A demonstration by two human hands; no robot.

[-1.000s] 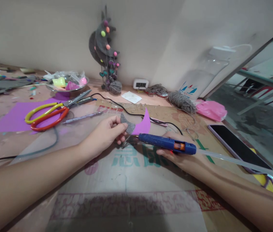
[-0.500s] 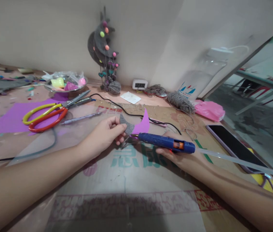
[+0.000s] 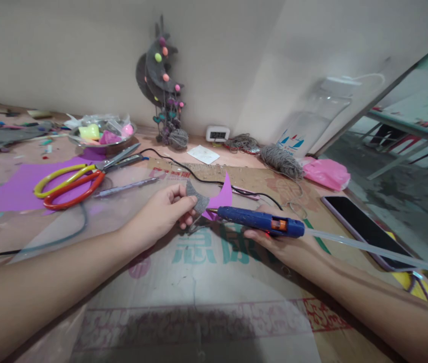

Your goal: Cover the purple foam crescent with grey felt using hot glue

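Between the thumb and fingers of my left hand (image 3: 174, 206) is a grey felt piece (image 3: 198, 197) with a curved edge. A purple crescent-shaped piece (image 3: 224, 193) shows just to the right of it; whether the two are joined, I cannot tell. My right hand (image 3: 274, 243) grips a blue hot glue gun (image 3: 254, 219) from below, its fingers mostly hidden. The gun's nozzle points left, at the edge of the grey felt and over the purple piece. From its back end runs a long clear glue stick (image 3: 350, 245).
Scissors (image 3: 73, 186) lie on a purple sheet (image 3: 9, 189) at left, near a pen (image 3: 126, 187). Behind stand a metal bowl (image 3: 102, 143), a hanging moon decoration (image 3: 157, 70), a small clock (image 3: 217, 133) and a clear bottle (image 3: 308, 118). Grey yarn (image 3: 280, 161) and a phone (image 3: 365, 229) are at right.
The view has shifted very slightly. The nozzle and the felt piece have barely moved relative to each other; both hands keep their hold.
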